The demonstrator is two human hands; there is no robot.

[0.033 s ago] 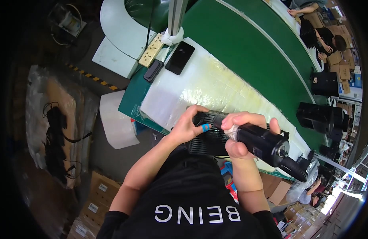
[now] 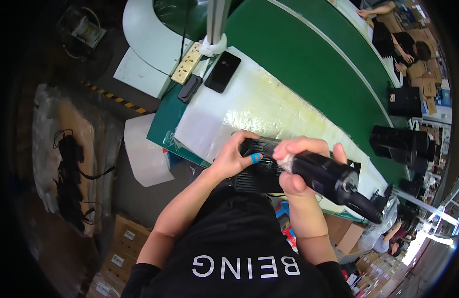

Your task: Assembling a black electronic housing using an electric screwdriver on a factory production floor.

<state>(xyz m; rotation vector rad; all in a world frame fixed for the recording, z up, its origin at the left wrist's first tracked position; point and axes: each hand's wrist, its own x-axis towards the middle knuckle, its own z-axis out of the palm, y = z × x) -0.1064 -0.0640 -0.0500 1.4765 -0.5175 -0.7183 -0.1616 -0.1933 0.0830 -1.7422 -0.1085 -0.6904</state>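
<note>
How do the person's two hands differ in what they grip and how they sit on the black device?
The left hand presses on the flat, ribbed black housing, while the right hand wraps around the black cylindrical tool. The left hand has a blue cover on one fingertip; the right hand shows a pale translucent wrap at its fingers. Both are bare hands, working close together over the white mat.

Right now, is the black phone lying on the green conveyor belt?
No. The black phone lies on the pale plastic-covered mat near the power strip, beside the green conveyor belt, not on it.
</note>
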